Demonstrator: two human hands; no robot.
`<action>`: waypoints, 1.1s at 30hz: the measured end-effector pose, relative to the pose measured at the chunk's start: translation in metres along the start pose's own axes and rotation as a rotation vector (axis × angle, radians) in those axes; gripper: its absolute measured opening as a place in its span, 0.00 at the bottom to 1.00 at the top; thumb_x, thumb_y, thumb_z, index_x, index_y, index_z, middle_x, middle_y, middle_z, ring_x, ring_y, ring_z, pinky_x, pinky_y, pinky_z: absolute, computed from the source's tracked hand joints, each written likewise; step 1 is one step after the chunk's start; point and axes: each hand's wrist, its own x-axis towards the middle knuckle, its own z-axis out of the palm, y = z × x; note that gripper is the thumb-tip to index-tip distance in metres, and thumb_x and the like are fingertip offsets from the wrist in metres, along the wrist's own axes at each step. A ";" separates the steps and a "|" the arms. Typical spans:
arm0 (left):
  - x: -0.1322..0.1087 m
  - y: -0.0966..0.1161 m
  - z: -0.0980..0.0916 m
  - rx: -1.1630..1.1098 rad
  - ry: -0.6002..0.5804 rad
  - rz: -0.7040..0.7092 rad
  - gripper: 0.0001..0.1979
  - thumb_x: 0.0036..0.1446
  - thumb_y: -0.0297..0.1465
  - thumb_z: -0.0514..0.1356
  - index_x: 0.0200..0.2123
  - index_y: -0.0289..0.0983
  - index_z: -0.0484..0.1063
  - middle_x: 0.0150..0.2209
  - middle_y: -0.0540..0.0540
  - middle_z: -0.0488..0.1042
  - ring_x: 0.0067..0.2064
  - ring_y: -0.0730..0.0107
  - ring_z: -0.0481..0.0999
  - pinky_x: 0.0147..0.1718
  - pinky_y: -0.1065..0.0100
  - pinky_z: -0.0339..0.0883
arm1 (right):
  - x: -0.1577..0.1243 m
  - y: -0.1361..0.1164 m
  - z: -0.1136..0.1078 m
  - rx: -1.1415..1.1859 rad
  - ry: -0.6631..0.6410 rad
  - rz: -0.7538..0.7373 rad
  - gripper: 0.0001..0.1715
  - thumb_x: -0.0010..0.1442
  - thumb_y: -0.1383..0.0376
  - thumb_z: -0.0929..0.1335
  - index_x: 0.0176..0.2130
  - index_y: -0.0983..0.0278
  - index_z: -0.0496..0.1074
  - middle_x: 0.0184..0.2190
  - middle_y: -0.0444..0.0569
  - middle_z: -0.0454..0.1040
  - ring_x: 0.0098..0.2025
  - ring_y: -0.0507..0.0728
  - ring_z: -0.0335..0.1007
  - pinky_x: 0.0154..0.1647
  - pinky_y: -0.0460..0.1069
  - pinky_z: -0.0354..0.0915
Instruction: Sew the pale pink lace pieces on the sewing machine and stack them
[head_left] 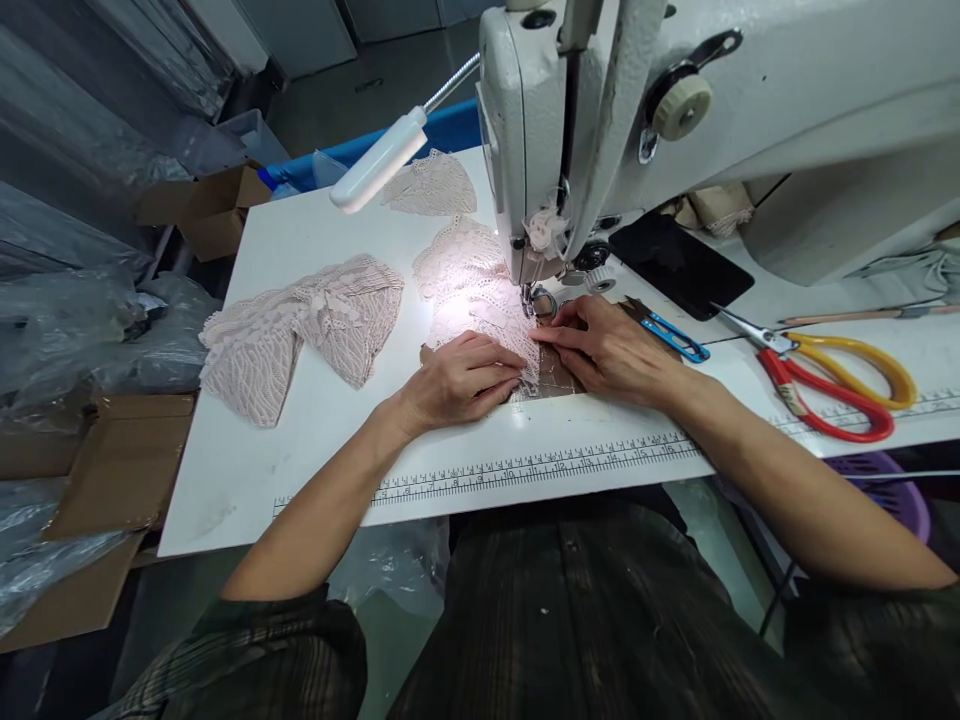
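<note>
A pale pink lace piece (469, 270) lies under the needle and presser foot (529, 298) of a white sewing machine (517, 130), lit by a lamp. My left hand (469, 378) rests on its near part, fingers laid flat and slightly bent. Just right of the presser foot, my right hand (600, 345) has thumb and fingers pinched together at the lace's edge. The fingertips partly cover that edge. Beneath both hands is a brown plate (559, 378) on the table. Another lace piece (330, 310) lies to the left, and a further lace piece (431, 185) lies behind.
Blue thread snips (675, 338), a black phone (682, 262) and red-and-yellow scissors (817, 375) lie to the right. A printed ruler (510, 475) runs along the table's front edge. The lamp (382, 160) reaches in from behind. Cardboard boxes (120, 460) and plastic bags stand at left.
</note>
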 end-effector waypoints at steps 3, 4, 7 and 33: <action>0.000 -0.001 0.002 -0.015 -0.017 0.003 0.07 0.67 0.27 0.59 0.38 0.38 0.78 0.40 0.46 0.83 0.41 0.69 0.83 0.42 0.61 0.78 | -0.001 0.000 0.000 -0.009 -0.007 -0.010 0.23 0.69 0.64 0.61 0.58 0.57 0.77 0.47 0.57 0.73 0.48 0.63 0.67 0.50 0.59 0.67; 0.000 -0.001 0.002 -0.010 -0.023 0.008 0.07 0.67 0.27 0.59 0.38 0.38 0.78 0.40 0.46 0.83 0.40 0.69 0.82 0.42 0.61 0.78 | -0.001 0.000 0.000 -0.008 -0.003 -0.007 0.23 0.69 0.64 0.61 0.58 0.57 0.77 0.47 0.57 0.73 0.48 0.64 0.66 0.50 0.60 0.66; 0.000 -0.002 0.003 0.031 -0.033 0.040 0.07 0.67 0.27 0.59 0.38 0.39 0.78 0.40 0.47 0.83 0.40 0.69 0.82 0.42 0.62 0.77 | -0.002 -0.001 0.000 -0.004 0.003 0.004 0.23 0.68 0.65 0.62 0.58 0.58 0.77 0.47 0.58 0.72 0.49 0.64 0.66 0.50 0.60 0.66; 0.017 0.005 -0.012 0.107 -0.225 0.008 0.11 0.64 0.34 0.57 0.41 0.35 0.78 0.46 0.42 0.79 0.41 0.63 0.77 0.48 0.58 0.69 | 0.003 -0.004 -0.003 -0.084 -0.041 0.012 0.21 0.67 0.65 0.64 0.56 0.55 0.78 0.48 0.57 0.72 0.48 0.64 0.67 0.46 0.58 0.66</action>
